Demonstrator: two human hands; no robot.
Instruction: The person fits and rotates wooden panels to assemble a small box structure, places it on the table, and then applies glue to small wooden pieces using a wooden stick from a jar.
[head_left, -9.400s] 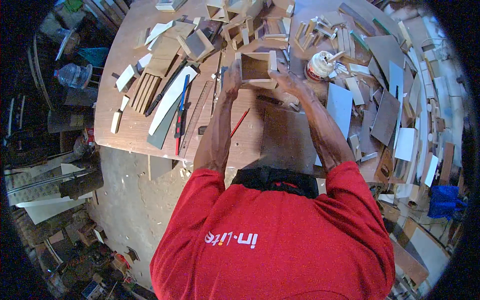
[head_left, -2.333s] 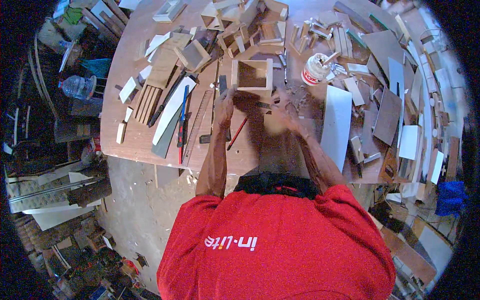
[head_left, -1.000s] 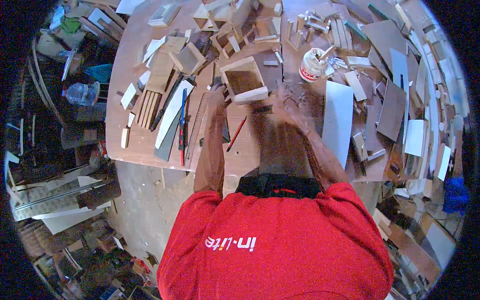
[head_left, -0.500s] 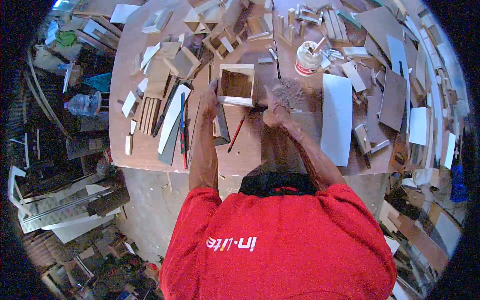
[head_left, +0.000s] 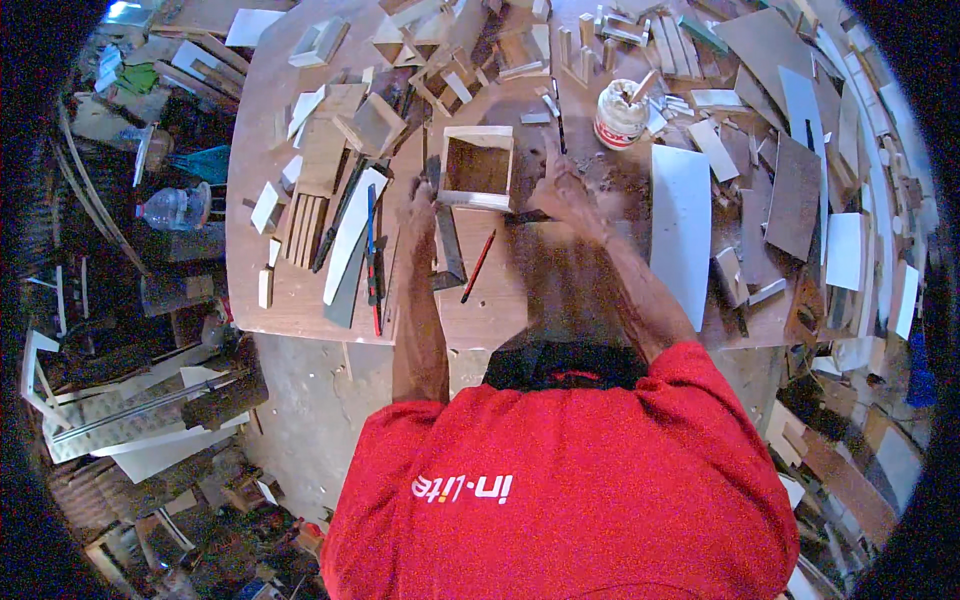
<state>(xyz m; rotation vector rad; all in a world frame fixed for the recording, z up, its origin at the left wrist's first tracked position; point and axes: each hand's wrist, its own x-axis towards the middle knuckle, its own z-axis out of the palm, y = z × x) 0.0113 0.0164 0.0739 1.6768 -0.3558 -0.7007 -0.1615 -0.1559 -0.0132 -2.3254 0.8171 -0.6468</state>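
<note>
A small open wooden box with pale edges and a brown inner panel sits on the brown table. Just left of the box is my left hand, apart from it; its fingers look bent, but shadow and blur hide whether they hold anything. To the box's right my right hand hovers beside the sawdust, blurred, with a finger stretched forward and nothing visible in it. A dark L-shaped piece lies between my left forearm and a red-and-black pencil-like stick.
A white jar with a wooden stick in it stands far right of the box. Nearby lies a white board. Left of my forearm are a blue-and-red slim tool and a white strip. Wooden offcuts and small frames crowd the table's far side.
My left hand has come off the box's left side and drawn slightly nearer. My right hand has shifted right and forward, over the sawdust. The box stays put on the table.
</note>
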